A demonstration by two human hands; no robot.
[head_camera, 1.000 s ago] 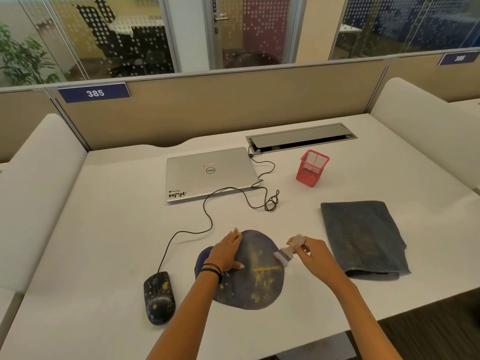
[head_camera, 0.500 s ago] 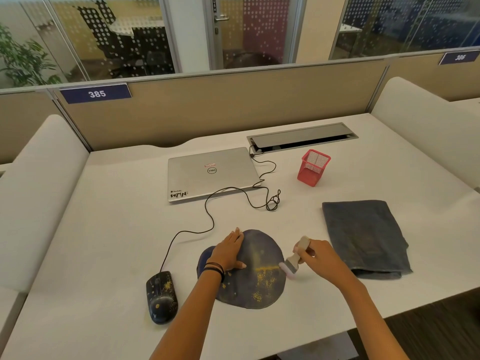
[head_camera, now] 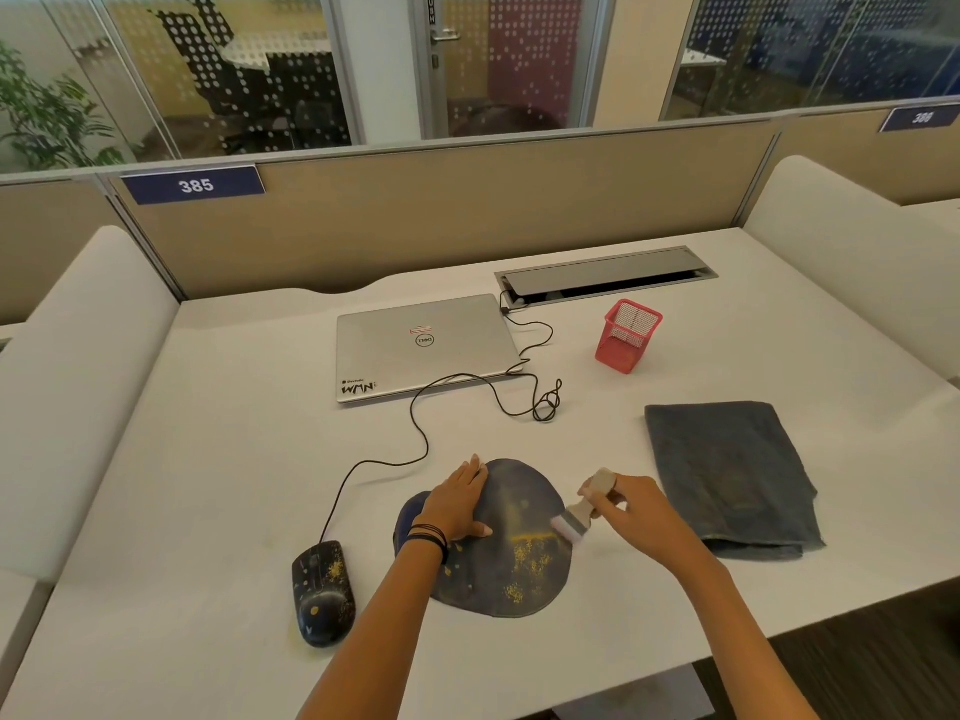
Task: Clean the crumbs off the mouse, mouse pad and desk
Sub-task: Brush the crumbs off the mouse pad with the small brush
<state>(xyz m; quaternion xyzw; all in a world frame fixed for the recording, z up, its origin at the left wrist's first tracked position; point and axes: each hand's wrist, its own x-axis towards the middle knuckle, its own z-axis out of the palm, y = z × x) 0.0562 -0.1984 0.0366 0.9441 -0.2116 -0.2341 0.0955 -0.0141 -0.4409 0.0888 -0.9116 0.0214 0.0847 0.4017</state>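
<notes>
On the white tabletop (head_camera: 208,459), to the left of the dark blue roundish mouse pad (head_camera: 519,589) and apart from it, lies the black wired mouse (head_camera: 323,592). It has yellow specks on its back. Its long axis runs from near to far, and its cable end points away from the person. Behind the pad, well apart, lies a closed silver laptop (head_camera: 421,345).

The left grip (head_camera: 457,506) lies flat on the left part of the pad, its fingers straight and pressing the pad down, holding nothing. Yellow crumbs (head_camera: 530,556) are spread over the near right part of the pad, with a thin line of them just beside the thumb.

The small flat brush with a pale handle (head_camera: 584,506) touches the right edge of the pad with its bristles. Its long axis is tilted, with the handle pointing up and away to the right. The right grip (head_camera: 639,517), just right of the pad, is curled around this handle.

Farther right of the pad lies a folded dark grey cloth (head_camera: 727,470).

Compared with half a second ago, the bristles are slightly farther up the right edge of the pad. The left grip, the mouse and the cloth are where they were.
</notes>
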